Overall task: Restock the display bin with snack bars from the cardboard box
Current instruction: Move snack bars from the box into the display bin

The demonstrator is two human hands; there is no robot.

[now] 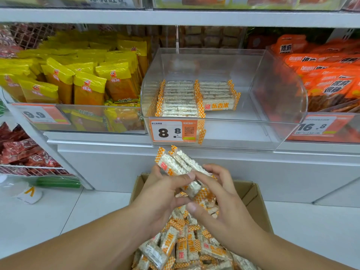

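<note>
A small bundle of snack bars (180, 165), white puffed rice in clear wrappers with orange-checked ends, was gripped between the left hand (165, 189) and right hand (220, 193) above the cardboard box (255, 199), below the clear display bin (272, 106) holding two rows.

White shop shelving (175, 17) carries yellow snack packets (78, 78) on the left and orange packets (329, 75) on the right, above orange price tags (319, 126). Below lies a pale tiled floor (48, 215).
</note>
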